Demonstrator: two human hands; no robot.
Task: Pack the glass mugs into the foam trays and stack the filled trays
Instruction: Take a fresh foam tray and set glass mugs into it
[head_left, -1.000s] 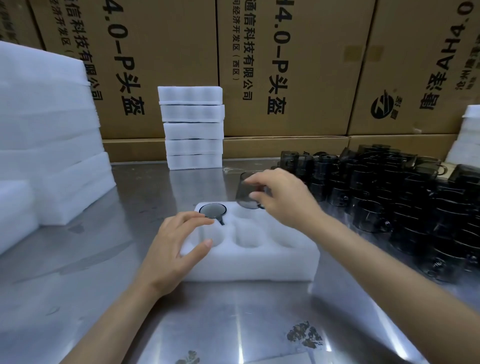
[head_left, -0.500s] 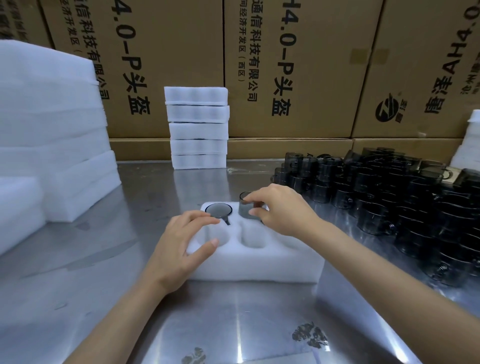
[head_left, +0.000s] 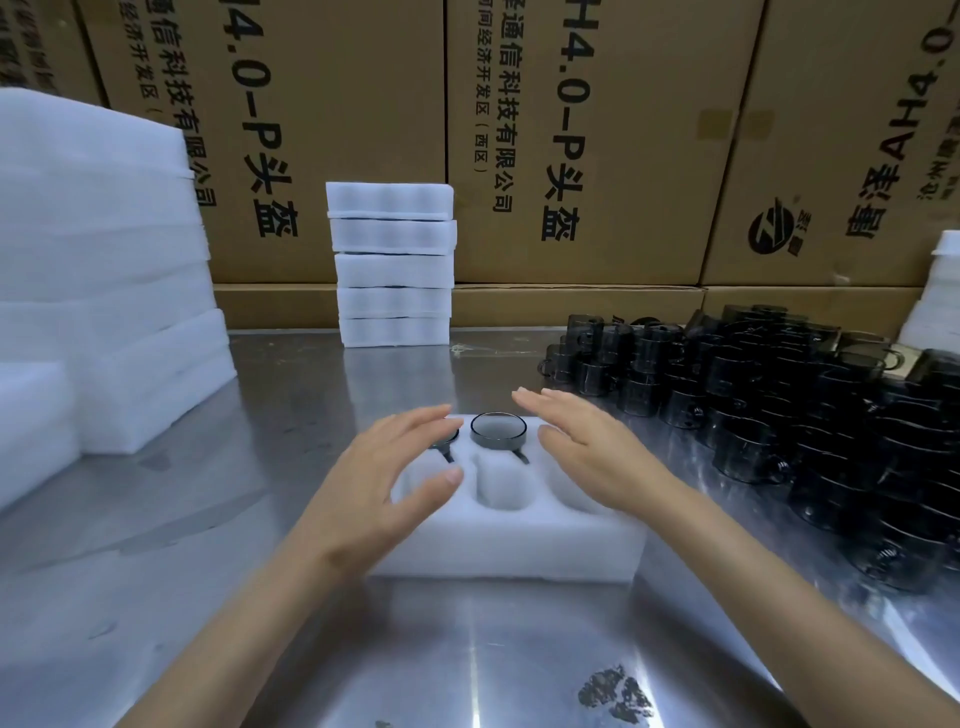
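Observation:
A white foam tray (head_left: 498, 551) lies on the steel table in front of me. Two dark glass mugs sit in its far pockets: one in the far middle pocket (head_left: 497, 431), its rim fully visible, and one in the far left pocket (head_left: 447, 440), mostly hidden by my fingers. My left hand (head_left: 387, 483) hovers over the tray's left side with fingers spread and relaxed, holding nothing. My right hand (head_left: 582, 452) is over the tray's right side, fingers straight, empty. The near pockets (head_left: 501, 486) are bare foam.
Several dark glass mugs (head_left: 769, 415) crowd the table at the right. A stack of foam trays (head_left: 392, 265) stands at the back against cardboard boxes (head_left: 571, 140). Big piles of foam (head_left: 98, 291) fill the left side.
My right hand set the mug down into the far middle pocket and let go, its fingers now straight. My left hand lifted slightly and spread over the far left mug.

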